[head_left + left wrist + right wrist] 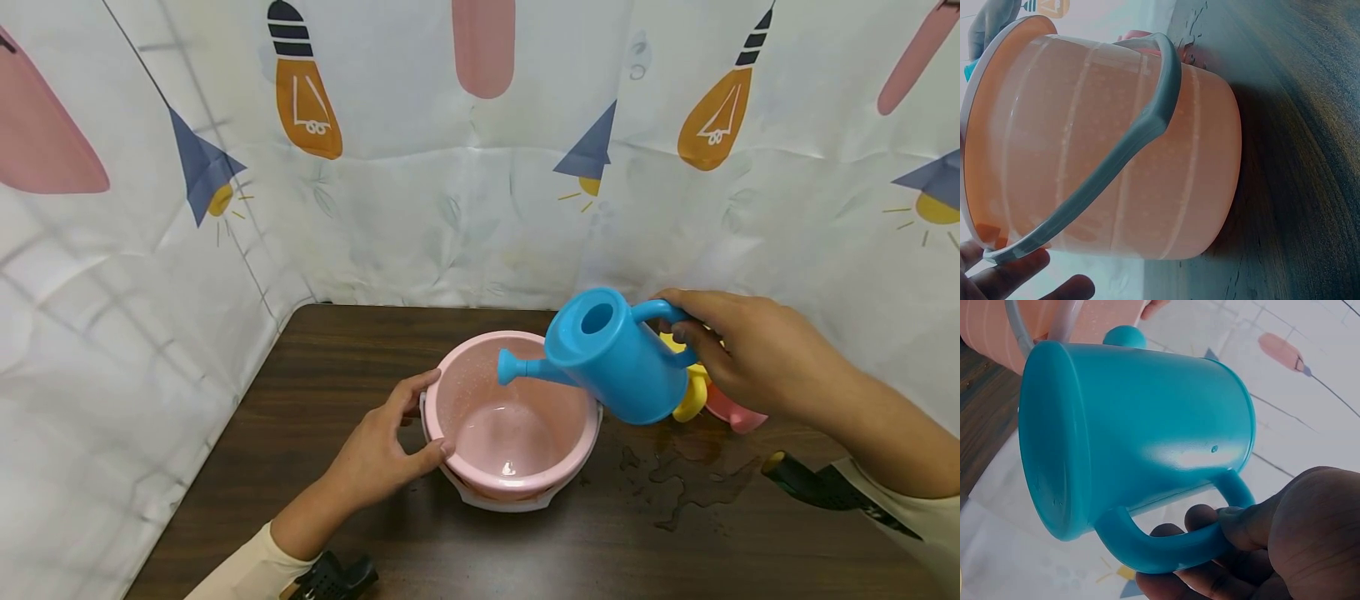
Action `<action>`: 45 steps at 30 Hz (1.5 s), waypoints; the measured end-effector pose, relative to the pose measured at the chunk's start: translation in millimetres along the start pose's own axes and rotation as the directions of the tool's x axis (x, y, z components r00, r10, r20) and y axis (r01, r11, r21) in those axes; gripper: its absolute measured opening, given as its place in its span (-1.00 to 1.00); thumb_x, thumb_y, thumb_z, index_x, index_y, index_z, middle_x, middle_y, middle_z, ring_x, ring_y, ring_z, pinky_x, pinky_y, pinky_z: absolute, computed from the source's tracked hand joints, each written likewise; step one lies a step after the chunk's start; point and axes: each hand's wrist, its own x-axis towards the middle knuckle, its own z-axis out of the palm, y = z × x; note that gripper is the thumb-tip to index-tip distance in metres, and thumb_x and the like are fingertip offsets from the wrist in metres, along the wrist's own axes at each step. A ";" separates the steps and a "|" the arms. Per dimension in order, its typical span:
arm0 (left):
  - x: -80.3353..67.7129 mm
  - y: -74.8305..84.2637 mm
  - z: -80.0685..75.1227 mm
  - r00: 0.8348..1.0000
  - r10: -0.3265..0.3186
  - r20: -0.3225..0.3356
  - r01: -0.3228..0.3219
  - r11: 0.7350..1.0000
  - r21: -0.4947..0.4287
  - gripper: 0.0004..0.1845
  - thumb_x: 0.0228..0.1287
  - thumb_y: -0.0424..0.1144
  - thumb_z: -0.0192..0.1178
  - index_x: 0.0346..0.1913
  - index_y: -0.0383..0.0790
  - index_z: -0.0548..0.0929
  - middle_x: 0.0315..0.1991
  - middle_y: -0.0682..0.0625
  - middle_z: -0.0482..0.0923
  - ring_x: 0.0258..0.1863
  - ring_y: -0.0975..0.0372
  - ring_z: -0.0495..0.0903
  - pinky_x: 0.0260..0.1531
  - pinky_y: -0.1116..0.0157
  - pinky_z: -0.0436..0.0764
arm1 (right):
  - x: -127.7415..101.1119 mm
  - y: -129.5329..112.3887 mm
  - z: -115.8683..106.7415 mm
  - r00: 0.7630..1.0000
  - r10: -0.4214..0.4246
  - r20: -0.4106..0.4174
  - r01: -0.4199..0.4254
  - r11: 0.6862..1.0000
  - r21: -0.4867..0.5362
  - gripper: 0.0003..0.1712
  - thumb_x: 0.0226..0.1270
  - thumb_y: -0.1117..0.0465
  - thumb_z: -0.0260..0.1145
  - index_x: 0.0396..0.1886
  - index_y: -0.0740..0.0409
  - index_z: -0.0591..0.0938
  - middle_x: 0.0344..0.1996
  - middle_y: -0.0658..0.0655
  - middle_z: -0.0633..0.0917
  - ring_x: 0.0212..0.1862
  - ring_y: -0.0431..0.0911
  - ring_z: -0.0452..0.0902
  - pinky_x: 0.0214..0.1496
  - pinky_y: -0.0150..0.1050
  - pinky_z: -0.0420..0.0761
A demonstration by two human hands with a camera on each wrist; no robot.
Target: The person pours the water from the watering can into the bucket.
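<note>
A blue toy watering can [637,379] hangs tilted over the right side of a pink bucket [463,392], its spout pointing left above the opening. My right hand [750,354] holds the can by its loop handle; in the right wrist view the fingers curl round that handle [1172,553]. With thumb and fingers, my left hand [378,454] grips the bucket's left rim. A little water glints on the bucket's bottom. The bucket stands upright, its grey-white carrying handle [1125,150] lowered against the side.
Behind the can, a yellow toy piece [696,398] and a red-pink one [738,414] lie on the dark wooden table [337,358]. Spilled water [690,487] wets the tabletop right of the bucket. A printed white curtain [465,208] hangs at the back and left.
</note>
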 end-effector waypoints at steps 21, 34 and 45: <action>-1.0 -1.1 0.4 1.000 -0.013 0.002 0.014 1.000 -0.017 -0.16 0.22 0.09 0.41 0.53 0.20 0.27 0.06 0.05 0.65 0.03 0.15 0.64 0.02 -0.13 0.58 | 1.7 -0.2 0.5 1.000 0.011 0.008 -0.010 1.000 -0.007 -0.50 0.32 0.38 0.42 0.25 0.18 0.61 -0.10 0.18 0.77 -0.18 0.17 0.73 -0.27 0.20 0.69; -1.7 -0.7 1.0 1.000 -0.010 -0.002 0.010 1.000 -0.019 -0.15 0.21 0.09 0.41 0.53 0.18 0.26 0.02 0.07 0.66 0.00 0.14 0.65 -0.01 -0.14 0.58 | 1.5 -0.2 0.8 1.000 0.015 0.017 -0.015 1.000 -0.015 -0.47 0.31 0.39 0.43 0.28 0.29 0.59 -0.02 0.29 0.74 -0.13 0.23 0.72 -0.21 0.22 0.68; -1.8 -0.2 1.4 1.000 -0.007 -0.007 0.007 1.000 -0.017 -0.16 0.22 0.08 0.41 0.52 0.18 0.27 0.00 0.07 0.67 -0.01 0.13 0.66 -0.03 -0.15 0.58 | 0.7 2.2 1.6 1.000 0.009 0.006 -0.008 1.000 -0.012 -0.47 0.29 0.38 0.44 0.27 0.24 0.60 -0.05 0.26 0.75 -0.20 0.18 0.72 -0.30 0.18 0.68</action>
